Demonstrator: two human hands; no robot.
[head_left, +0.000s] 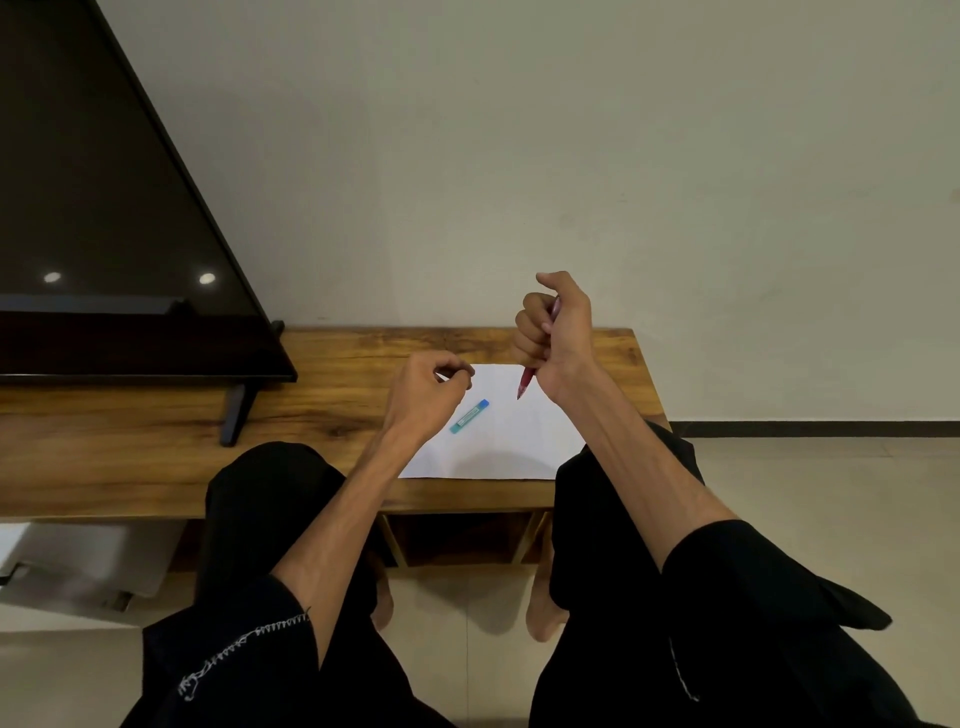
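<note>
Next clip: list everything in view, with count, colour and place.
pen: 1, red, in right hand's grip, tip down over paper
tube: 1, blue-green, lying on paper
paper: 1 sheet, white, on table
table: 1, brown wood, against wall
television: 1, black, on table's left part
grey object: 1, blurred, on floor under table, left
right hand: 1, fist round pen
left hand: 1, fingers curled, raised beside tube, holds nothing visible
legs: 2, black trousers, at table's front

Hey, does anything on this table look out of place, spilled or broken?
Nothing spilled or damaged. Only oddity: the right hand grips the red pen in a fist, tip down, held over the white sheet, not in a writing hold. The blue tube lies slanted on the sheet.
</note>
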